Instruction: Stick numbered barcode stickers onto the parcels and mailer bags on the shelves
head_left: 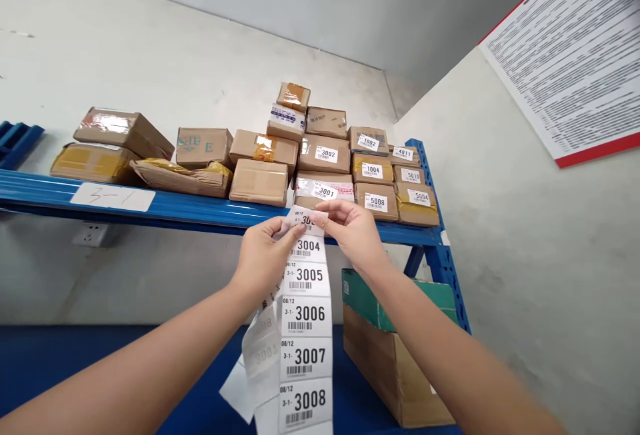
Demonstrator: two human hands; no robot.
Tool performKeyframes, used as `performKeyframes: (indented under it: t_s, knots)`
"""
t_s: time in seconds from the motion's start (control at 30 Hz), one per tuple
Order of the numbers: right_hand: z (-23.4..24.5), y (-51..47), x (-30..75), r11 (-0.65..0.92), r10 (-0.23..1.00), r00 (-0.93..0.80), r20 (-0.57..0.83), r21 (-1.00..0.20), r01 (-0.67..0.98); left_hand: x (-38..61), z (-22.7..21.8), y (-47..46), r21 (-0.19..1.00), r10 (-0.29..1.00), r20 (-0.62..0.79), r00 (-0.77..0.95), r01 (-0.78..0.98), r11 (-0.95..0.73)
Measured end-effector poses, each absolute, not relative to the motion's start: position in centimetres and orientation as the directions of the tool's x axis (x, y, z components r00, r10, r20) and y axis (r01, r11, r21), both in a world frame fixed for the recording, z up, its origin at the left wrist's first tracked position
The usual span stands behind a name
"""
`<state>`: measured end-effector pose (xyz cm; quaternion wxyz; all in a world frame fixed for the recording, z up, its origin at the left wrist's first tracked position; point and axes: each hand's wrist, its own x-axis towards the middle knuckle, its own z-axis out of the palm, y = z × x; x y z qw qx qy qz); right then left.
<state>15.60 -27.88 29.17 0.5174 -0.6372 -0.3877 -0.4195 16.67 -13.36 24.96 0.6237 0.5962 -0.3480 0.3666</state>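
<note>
A long strip of white number labels (306, 315) hangs down in front of me, with 3004 to 3008 readable. Its top label is partly covered by my fingers. My left hand (263, 252) pinches the strip's upper left edge between thumb and fingers. At the upper right corner of the same strip, my right hand (353, 232) is closed with thumb and forefinger on the top label. Just behind my hands sits a parcel labelled 3001 (345, 185), under a carton labelled 3002 (323, 153).
A blue metal shelf (215, 214) marked by a 3-1 card (113, 196) carries several brown parcels, those at right labelled. Below stand a green box (360, 295) and a large carton (370, 355). A red-edged notice (575, 55) hangs on the right wall.
</note>
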Motion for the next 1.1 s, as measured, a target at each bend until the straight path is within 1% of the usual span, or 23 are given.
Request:
performKeyframes:
  t_s: [0.1, 0.17, 0.23, 0.3, 0.4, 0.47, 0.53, 0.6, 0.7, 0.77, 0.9, 1.0, 1.03, 1.1]
  knots:
    - [28.3, -28.0, 15.7, -0.042, -0.033, 0.323, 0.946, -0.324, 0.945, 16.7, 25.1, -14.1, 0.480, 0.049, 0.876, 0.480, -0.877, 0.014]
    - [27.7, -27.9, 15.9, -0.056, -0.087, 0.258, 0.962, -0.263, 0.963, 16.7, 25.2, -14.4, 0.462, 0.071, 0.885, 0.460, -0.887, -0.003]
    - [27.9, -27.9, 16.0, -0.158, -0.124, 0.142, 0.982, -0.160, 0.974, 16.7, 25.2, -14.6, 0.476, 0.071, 0.877, 0.476, -0.879, 0.018]
    - [29.5, -28.0, 16.4, -0.283, -0.155, -0.003, 0.988, -0.042, 0.958, 16.8, 25.1, -14.6, 0.506, 0.030, 0.862, 0.507, -0.862, 0.038]
    - [34.8, -28.6, 17.3, -0.433, -0.240, -0.247, 0.939, 0.124, 0.893, 17.0, 24.5, -14.3, 0.521, -0.022, 0.853, 0.522, -0.853, -0.016]
    - [39.7, -28.9, 18.1, -0.528, -0.278, -0.363, 0.889, 0.174, 0.831, 17.2, 23.9, -14.1, 0.540, -0.074, 0.838, 0.541, -0.841, -0.035]
    - [44.6, -28.9, 19.0, -0.630, -0.296, -0.404, 0.865, 0.141, 0.764, 17.4, 23.3, -13.7, 0.563, -0.131, 0.816, 0.563, -0.825, -0.045]
    - [48.8, -28.7, 20.0, -0.688, -0.335, -0.403, 0.852, 0.070, 0.722, 17.4, 23.0, -13.2, 0.567, -0.158, 0.805, 0.572, -0.820, -0.077]
    - [52.7, -28.4, 21.4, -0.744, -0.342, -0.365, 0.866, -0.012, 0.668, 17.2, 23.1, -12.2, 0.567, -0.158, 0.799, 0.581, -0.814, -0.125]
    - [53.7, -28.4, 22.0, -0.791, -0.312, -0.343, 0.886, -0.043, 0.610, 17.1, 23.4, -11.3, 0.556, -0.157, 0.804, 0.573, -0.819, -0.142]
    - [53.8, -28.8, 22.1, -0.868, -0.258, -0.328, 0.909, -0.069, 0.492, 17.2, 23.5, -10.1, 0.513, -0.135, 0.834, 0.535, -0.842, -0.166]
    - [53.5, -28.9, 21.5, -0.907, -0.238, -0.367, 0.899, -0.071, 0.415, 17.4, 23.2, -9.8, 0.523, -0.120, 0.830, 0.544, -0.835, -0.172]
    - [53.5, -28.9, 21.2, -0.924, -0.224, -0.397, 0.890, -0.064, 0.377, 17.4, 23.2, -9.8, 0.525, -0.118, 0.829, 0.547, -0.834, -0.171]
    - [53.5, -29.0, 20.9, -0.962, -0.124, -0.417, 0.900, -0.006, 0.274, 17.3, 23.1, -9.8, 0.529, -0.123, 0.827, 0.548, -0.834, -0.160]
